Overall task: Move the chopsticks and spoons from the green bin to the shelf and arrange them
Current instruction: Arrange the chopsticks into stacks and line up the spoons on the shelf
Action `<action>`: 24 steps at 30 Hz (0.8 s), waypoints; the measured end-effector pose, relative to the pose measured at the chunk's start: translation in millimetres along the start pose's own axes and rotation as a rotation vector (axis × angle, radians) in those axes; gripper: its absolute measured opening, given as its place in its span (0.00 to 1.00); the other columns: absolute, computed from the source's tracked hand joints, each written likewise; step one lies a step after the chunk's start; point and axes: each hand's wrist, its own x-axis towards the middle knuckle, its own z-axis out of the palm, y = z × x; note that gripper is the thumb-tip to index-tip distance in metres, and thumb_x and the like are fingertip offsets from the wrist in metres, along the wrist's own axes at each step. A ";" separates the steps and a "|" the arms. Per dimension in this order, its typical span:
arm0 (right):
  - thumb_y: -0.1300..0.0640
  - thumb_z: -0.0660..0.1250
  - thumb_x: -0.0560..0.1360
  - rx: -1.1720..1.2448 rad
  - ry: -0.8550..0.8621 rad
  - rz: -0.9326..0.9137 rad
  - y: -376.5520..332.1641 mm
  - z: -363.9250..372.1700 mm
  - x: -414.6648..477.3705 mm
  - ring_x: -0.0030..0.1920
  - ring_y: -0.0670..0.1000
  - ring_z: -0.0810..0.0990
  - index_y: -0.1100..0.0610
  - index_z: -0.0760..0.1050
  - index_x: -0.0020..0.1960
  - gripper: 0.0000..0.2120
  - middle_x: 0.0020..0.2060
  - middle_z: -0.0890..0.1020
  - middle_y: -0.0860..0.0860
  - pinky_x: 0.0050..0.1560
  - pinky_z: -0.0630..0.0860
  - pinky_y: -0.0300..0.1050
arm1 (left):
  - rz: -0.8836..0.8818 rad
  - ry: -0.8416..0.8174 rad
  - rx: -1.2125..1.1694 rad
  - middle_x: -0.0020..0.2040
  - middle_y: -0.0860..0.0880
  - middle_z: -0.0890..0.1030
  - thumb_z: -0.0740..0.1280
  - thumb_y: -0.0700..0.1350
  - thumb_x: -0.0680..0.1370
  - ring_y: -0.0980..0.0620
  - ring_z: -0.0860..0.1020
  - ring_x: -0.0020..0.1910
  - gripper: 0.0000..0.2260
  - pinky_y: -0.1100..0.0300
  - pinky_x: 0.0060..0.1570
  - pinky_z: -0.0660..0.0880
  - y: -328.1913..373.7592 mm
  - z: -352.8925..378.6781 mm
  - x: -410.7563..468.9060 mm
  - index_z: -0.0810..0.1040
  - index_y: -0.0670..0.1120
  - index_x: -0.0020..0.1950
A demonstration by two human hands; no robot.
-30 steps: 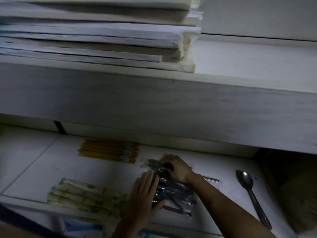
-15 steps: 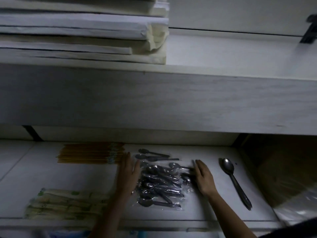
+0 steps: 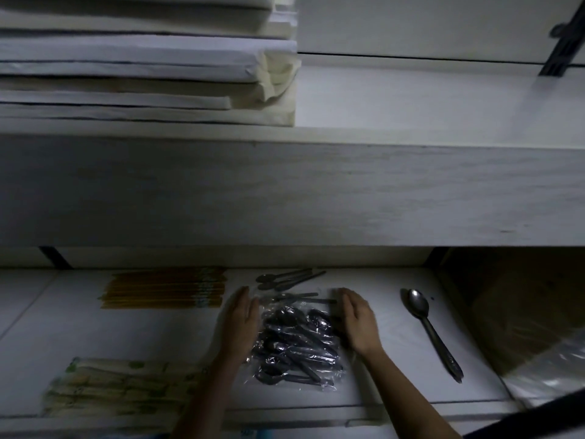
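My left hand [image 3: 237, 324] and right hand [image 3: 357, 324] have slid off the pile to flank the wrapped spoons [image 3: 296, 343] on the shelf [image 3: 389, 340], fingers open, squaring them up.

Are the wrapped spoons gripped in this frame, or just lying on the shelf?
Lying on the shelf. The spoon pile rests flat; the left hand and right hand flank it, palms open.

Head view, downward onto shelf [image 3: 380, 369]
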 end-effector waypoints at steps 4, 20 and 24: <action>0.51 0.53 0.79 0.155 0.257 0.161 23.7 -26.8 -22.9 0.63 0.58 0.73 0.62 0.75 0.60 0.20 0.61 0.78 0.59 0.63 0.65 0.45 | -0.127 0.040 -0.098 0.74 0.41 0.64 0.56 0.43 0.81 0.45 0.64 0.71 0.19 0.54 0.68 0.62 -1.4 -7.6 -12.2 0.63 0.40 0.72; 0.56 0.56 0.80 0.055 -0.287 -0.062 13.7 -1.7 -13.5 0.57 0.47 0.75 0.53 0.77 0.58 0.13 0.54 0.79 0.48 0.63 0.70 0.39 | -0.117 -0.062 -0.177 0.72 0.43 0.66 0.55 0.44 0.82 0.47 0.66 0.70 0.20 0.61 0.63 0.64 11.7 10.6 -32.8 0.62 0.43 0.73; 0.48 0.63 0.76 -0.235 -0.163 -0.164 22.2 -9.1 -15.1 0.55 0.46 0.72 0.50 0.77 0.56 0.12 0.54 0.78 0.44 0.57 0.69 0.41 | -0.087 0.029 -0.135 0.70 0.41 0.68 0.56 0.41 0.81 0.46 0.68 0.68 0.18 0.60 0.63 0.65 3.3 5.1 -37.2 0.65 0.39 0.71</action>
